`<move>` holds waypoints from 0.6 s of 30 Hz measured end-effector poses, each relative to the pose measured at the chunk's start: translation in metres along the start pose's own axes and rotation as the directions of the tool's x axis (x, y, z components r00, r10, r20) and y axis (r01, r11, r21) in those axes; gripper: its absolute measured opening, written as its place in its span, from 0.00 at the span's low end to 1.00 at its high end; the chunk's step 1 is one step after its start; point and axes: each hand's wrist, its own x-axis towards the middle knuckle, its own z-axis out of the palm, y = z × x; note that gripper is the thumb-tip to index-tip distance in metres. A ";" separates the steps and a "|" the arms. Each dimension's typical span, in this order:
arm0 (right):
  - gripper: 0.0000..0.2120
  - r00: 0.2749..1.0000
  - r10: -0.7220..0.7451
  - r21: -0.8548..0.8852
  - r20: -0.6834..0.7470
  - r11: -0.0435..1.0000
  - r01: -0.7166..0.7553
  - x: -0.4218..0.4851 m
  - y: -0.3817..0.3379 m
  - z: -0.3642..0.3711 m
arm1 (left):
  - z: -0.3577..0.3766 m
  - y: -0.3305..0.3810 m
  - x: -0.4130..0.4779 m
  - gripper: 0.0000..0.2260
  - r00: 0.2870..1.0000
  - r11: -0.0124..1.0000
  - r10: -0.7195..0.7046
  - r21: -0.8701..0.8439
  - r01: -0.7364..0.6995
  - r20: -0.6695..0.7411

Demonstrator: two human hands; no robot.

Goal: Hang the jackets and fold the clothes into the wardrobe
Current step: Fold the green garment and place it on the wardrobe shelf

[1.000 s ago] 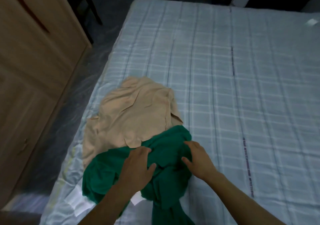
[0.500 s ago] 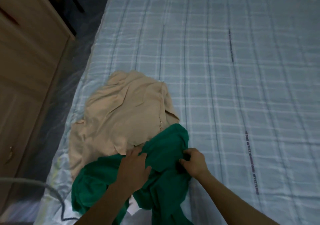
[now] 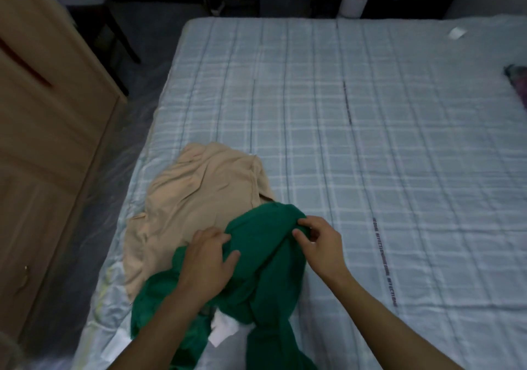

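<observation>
Near left corner of pale-blue checked quilted bed (image 3: 370, 141): crumpled green cloth garment (image 3: 265, 269) heaped, far edge overlapping rumpled beige cloth garment (image 3: 199, 198). Left hand (image 3: 205, 261) down on green heap, fingers curled into fold, gripping. Right hand (image 3: 319, 244) pinches green garment's far edge between thumb and forefinger. Light-brown wooden wardrobe (image 3: 42, 141) stands far left, beyond floor strip.

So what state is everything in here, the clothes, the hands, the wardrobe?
Green garment: crumpled, not folded, lying partly over the beige one.
Beige garment: rumpled, not folded, lying on the bed.
Left hand: grips a bunch of the green garment.
Right hand: pinches the green garment's far edge.
Wardrobe: doors look closed.
</observation>
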 end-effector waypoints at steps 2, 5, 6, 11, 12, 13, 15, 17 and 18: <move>0.10 0.999 -0.036 0.069 -0.039 0.997 0.038 -0.004 -0.020 -0.018 | -0.020 0.017 -0.010 0.18 0.998 0.999 0.035 -0.025 -0.036 -0.050; 0.10 0.989 -0.083 0.114 -0.121 0.989 0.097 -0.012 -0.051 -0.047 | -0.050 0.039 -0.028 0.18 0.987 0.995 0.079 -0.053 -0.087 -0.140; 0.09 0.983 -0.101 0.118 -0.154 0.986 0.120 -0.016 -0.062 -0.058 | -0.061 0.047 -0.034 0.18 0.980 0.992 0.094 -0.065 -0.107 -0.176; 0.11 0.931 -0.191 0.133 -0.311 0.961 0.242 -0.037 -0.115 -0.118 | -0.108 0.087 -0.068 0.19 0.932 0.971 0.163 -0.113 -0.210 -0.324; 0.11 0.917 -0.212 0.133 -0.338 0.954 0.269 -0.042 -0.126 -0.129 | -0.117 0.095 -0.074 0.18 0.920 0.967 0.176 -0.116 -0.229 -0.349; 0.10 0.904 -0.230 0.136 -0.361 0.946 0.295 -0.048 -0.137 -0.141 | -0.125 0.103 -0.081 0.17 0.907 0.962 0.194 -0.108 -0.251 -0.375; 0.11 0.878 -0.275 0.141 -0.391 0.925 0.352 -0.060 -0.160 -0.162 | -0.139 0.117 -0.093 0.17 0.880 0.953 0.221 -0.097 -0.286 -0.421; 0.11 0.853 -0.336 0.123 -0.399 0.902 0.413 -0.072 -0.181 -0.179 | -0.152 0.129 -0.104 0.18 0.854 0.949 0.218 -0.104 -0.299 -0.472; 0.11 0.840 -0.368 0.112 -0.399 0.890 0.443 -0.078 -0.191 -0.188 | -0.159 0.134 -0.111 0.18 0.840 0.947 0.210 -0.111 -0.302 -0.500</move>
